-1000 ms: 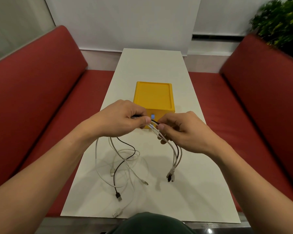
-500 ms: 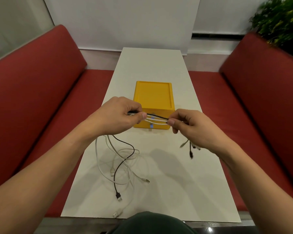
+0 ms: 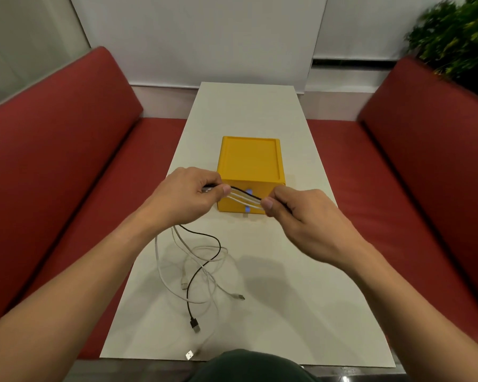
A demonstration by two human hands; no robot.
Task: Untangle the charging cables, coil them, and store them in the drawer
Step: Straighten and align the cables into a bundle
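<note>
Left hand (image 3: 185, 198) and right hand (image 3: 298, 213), each grip pinched on the charging cables (image 3: 244, 198), draw a short span taut before the yellow drawer box (image 3: 250, 164), apparently to align strands; tails trail onto the counter (image 3: 287, 299).

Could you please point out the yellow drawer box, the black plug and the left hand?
yellow drawer box (image 3: 250, 158): head view, top panel.
black plug (image 3: 194, 324): head view, connector body.
left hand (image 3: 185, 198): head view, back of hand.
</note>
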